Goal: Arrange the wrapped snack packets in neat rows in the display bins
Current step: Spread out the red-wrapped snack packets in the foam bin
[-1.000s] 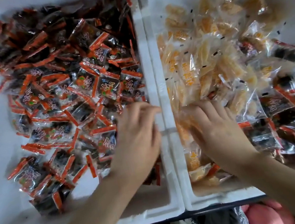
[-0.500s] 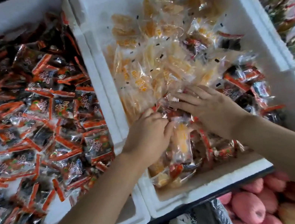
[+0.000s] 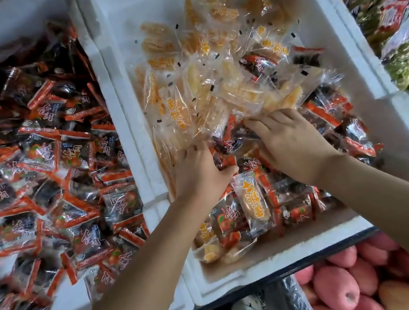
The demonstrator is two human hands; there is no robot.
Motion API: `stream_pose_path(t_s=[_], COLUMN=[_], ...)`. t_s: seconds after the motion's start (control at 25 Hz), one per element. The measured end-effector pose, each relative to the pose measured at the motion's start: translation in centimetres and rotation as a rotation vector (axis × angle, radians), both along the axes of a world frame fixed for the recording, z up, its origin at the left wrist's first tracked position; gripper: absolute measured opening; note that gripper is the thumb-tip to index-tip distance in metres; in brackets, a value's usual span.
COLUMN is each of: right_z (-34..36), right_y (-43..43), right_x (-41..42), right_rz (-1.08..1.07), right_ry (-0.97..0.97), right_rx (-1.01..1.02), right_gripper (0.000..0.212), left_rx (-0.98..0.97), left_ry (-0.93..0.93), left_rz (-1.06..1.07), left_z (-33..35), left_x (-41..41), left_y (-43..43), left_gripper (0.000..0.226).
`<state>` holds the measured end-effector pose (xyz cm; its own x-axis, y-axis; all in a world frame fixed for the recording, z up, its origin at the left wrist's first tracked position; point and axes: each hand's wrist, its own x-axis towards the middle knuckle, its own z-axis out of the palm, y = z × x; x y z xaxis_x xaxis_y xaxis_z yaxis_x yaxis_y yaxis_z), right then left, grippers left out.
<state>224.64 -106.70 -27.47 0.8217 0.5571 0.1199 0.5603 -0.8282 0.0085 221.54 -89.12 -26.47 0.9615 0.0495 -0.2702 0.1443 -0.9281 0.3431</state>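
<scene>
Our left hand (image 3: 198, 175) grips red packets (image 3: 225, 148); our right hand (image 3: 291, 145) lies flat, holding nothing. Slippery yellow packets (image 3: 213, 85) above might slide down and mix in.

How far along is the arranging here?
Done: little. The left bin holds only dark packets, but heaped. In hand: the left hand grips a dark packet in the right bin; the right hand presses on others beside it. Left: yellow packets and dark ones lie mixed there, and neither bin shows rows.
</scene>
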Motion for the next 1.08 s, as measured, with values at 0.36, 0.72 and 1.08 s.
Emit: stream_pose_path(t_s=[0.36,0.72,1.08], right_z=[2.3,2.0,2.3], right_y=[1.1,2.4,2.6], right_x=[-3.3,-2.8,-3.2], right_rz=[-0.075,-0.232,-0.143], right_ry=[0.409,0.83,0.713], right_rx=[0.229,0.243,0.095], right_gripper=[0.032,0.074,0.061], left_rx=[-0.332,-0.451,-0.3], left_ry=[0.063,-0.234,0.043], left_rz=[0.11,0.153,-0.006], left_z=[0.9,2.9,1.2], left_x=[-1.7,-3.4,-3.8], left_y=[-0.3,2.3,2.0], left_gripper=[0.046,0.022,0.056])
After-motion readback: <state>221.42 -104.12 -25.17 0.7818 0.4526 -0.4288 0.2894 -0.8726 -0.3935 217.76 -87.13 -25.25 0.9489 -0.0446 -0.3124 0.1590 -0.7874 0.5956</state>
